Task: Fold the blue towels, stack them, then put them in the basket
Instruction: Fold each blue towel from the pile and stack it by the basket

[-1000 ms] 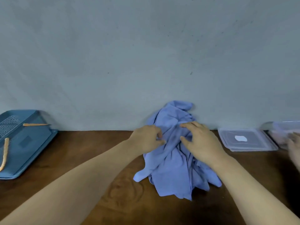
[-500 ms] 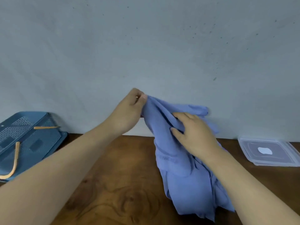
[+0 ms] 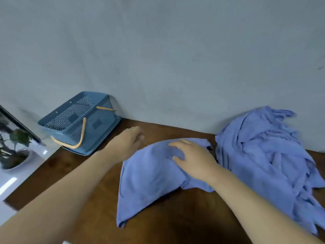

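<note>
- Grey wall [image 3: 158, 50] fills the upper half of the view, plain and a little smudged, and meets the far edge of the bench.
- Dark brown wooden bench [image 3: 84, 182] runs under both my bare forearms; its left edge borders a white surface [image 3: 21, 173].
- On the right of the bench, against the wall, lies a crumpled pile of blue towels [image 3: 263, 155], unfolded and spilling towards me.
- Just left of that pile, in the middle of the bench, one blue towel [image 3: 149, 176] lies partly spread, rumpled, with a corner pointing towards me.
- At the far left of the bench, beside the wall, stands the blue mesh basket [image 3: 98, 124]. It has two orange handles, and no towel shows in it.
- My right hand [image 3: 193, 161] rests flat on the far right part of the spread towel, its fingers [image 3: 177, 144] straight and splayed, gripping nothing.
- My left hand [image 3: 126, 143] sits just beyond the towel's far left edge. Its fingers [image 3: 139, 136] look curled but are blurred, so I cannot tell whether they pinch the cloth.
- On the white surface at the left edge stands a small potted plant [image 3: 14, 152] in a white pot.
</note>
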